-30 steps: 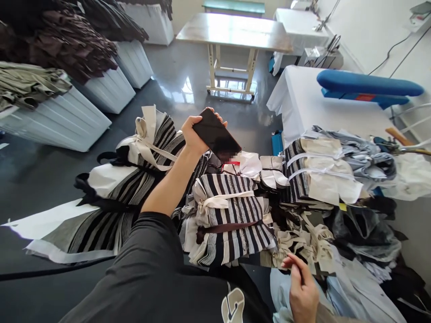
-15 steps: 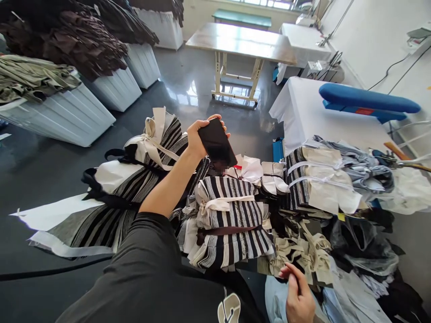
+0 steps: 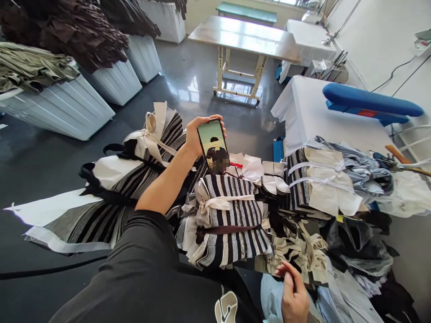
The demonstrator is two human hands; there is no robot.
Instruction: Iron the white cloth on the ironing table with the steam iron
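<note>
My left hand is closed around a smartphone, held up over the far edge of the fabric bundles. Its screen is lit and shows a picture with a dark figure on a pale green ground. My right hand hangs at the lower right, half curled, with its thumb apart from the fingers and nothing visible in it. Beige fabric strips lie just beyond that hand. Between my hands sits a striped fabric bundle, tied with a cream band and a brown band.
On the left, more striped fabric is tied with black and cream strips. White bins heaped with cloth stand behind it. A wheeled table is farther back. At right, a blue padded pressing board rests on a white-covered table.
The phone's screen has gone from black to lit. My left hand still holds it in nearly the same spot. My right hand has shifted slightly left in view.
</note>
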